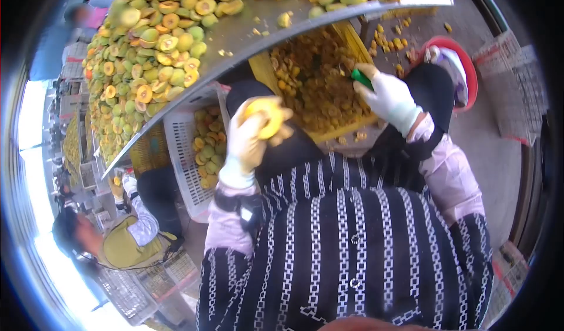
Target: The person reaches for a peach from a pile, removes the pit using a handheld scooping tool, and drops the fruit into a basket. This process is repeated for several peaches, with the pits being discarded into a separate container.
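My left hand (249,137), in a white glove with yellow-stained fingers, holds a yellow fruit half (269,118) whose cut face shows a round hollow. To the right, my gloved right hand (390,99) is closed around a green-handled tool (362,79); the tool's working end is too small to make out. The two hands are apart. Between and beyond them a yellow crate (256,72) holds brown and yellow fruit scraps. A white crate (179,149) with greenish-orange fruit stands left of my left hand.
A metal table (258,30) heaped with cut fruit (147,66) spans the top. A red tub (468,72) holding white cloth stands at right, near fruit scattered on the floor. Stacked crates (511,90) stand farther right. A co-worker (132,237) sits at lower left.
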Tool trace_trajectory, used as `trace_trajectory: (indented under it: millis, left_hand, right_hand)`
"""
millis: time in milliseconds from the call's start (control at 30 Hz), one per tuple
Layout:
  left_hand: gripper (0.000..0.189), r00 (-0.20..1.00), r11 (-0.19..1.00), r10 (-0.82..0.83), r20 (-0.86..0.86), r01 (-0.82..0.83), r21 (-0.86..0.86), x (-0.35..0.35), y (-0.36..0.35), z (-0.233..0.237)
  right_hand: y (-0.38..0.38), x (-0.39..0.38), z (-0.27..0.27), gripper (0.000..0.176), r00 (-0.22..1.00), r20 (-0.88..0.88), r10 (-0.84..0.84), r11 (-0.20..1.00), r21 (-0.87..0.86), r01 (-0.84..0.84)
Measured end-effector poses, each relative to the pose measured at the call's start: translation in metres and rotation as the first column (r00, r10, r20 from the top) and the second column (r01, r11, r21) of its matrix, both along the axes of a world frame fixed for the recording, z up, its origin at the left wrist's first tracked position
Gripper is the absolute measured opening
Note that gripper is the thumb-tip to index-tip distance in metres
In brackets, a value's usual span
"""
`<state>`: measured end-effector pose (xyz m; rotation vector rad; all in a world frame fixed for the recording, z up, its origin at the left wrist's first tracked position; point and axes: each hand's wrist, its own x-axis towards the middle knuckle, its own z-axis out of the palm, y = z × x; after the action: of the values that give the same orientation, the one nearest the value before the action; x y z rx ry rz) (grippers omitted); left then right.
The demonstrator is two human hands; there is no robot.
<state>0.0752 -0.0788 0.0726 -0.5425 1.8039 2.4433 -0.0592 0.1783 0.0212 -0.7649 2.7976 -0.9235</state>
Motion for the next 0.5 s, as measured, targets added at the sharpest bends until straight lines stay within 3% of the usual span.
trace_trajectory:
  millis: [67,100,133,167,200,233,267,300,333,367,433,500]
  left_hand:
    - [0.036,0.989,0.975,0.134,0.062,-0.12,-0.189,0.032,-0.052,-0.005]
    - [0.042,0.975,0.845,0.215,0.05,-0.16,-0.51,0.053,-0.084,-0.029]
    - [0.049,0.955,0.612,0.297,0.019,-0.175,-0.771,0.071,-0.11,-0.045]
    - [0.051,0.955,0.203,0.297,-0.011,-0.075,-0.976,0.086,-0.123,-0.041]
    - [0.052,0.955,-0.249,0.297,-0.026,0.051,-0.967,0.094,-0.131,-0.037]
    - [0.043,0.956,-0.234,0.262,-0.133,-0.071,-0.97,0.088,-0.135,-0.03]
    - [0.043,0.951,-0.245,0.273,-0.148,-0.08,-0.966,0.077,-0.139,-0.025]
    - [0.039,0.926,0.168,0.352,-0.134,-0.203,-0.965,0.056,-0.137,-0.014]
    - [0.035,0.906,0.539,0.414,-0.092,-0.325,-0.777,0.033,-0.136,-0.008]
    - [0.036,0.913,0.609,0.388,-0.123,-0.354,-0.71,0.007,-0.137,-0.009]
    - [0.037,0.94,0.508,0.291,-0.18,-0.311,-0.803,-0.052,-0.137,-0.008]
    - [0.04,0.944,0.502,0.218,-0.249,-0.327,-0.801,-0.112,-0.152,-0.02]
  right_hand:
    - [0.002,-0.011,-0.01,0.036,0.999,0.04,0.034,0.999,0.035,-0.036]
    - [0.005,-0.017,-0.014,0.035,0.995,0.072,0.068,0.995,0.065,-0.073]
    - [0.006,-0.024,-0.015,0.034,0.989,0.106,0.1,0.99,0.094,-0.11]
    - [0.007,-0.031,-0.014,0.033,0.976,0.143,0.162,0.975,0.128,-0.18]
    - [0.006,-0.038,-0.013,0.032,0.958,0.186,0.219,0.954,0.163,-0.25]
    - [0.003,-0.043,-0.015,0.029,0.948,0.213,0.237,0.948,0.163,-0.274]
    - [-0.003,-0.048,-0.016,0.027,0.942,0.236,0.238,0.932,0.217,-0.29]
    - [-0.008,-0.052,-0.02,0.027,0.93,0.255,0.266,0.924,0.207,-0.322]
    - [-0.014,-0.057,-0.026,0.027,0.916,0.272,0.294,0.915,0.197,-0.352]
    - [-0.019,-0.06,-0.031,0.027,0.911,0.267,0.314,0.9,0.22,-0.375]
    - [-0.029,-0.063,-0.043,0.026,0.884,0.278,0.376,0.847,0.284,-0.449]
    - [-0.036,-0.061,-0.045,0.023,0.858,0.317,0.404,0.816,0.3,-0.495]
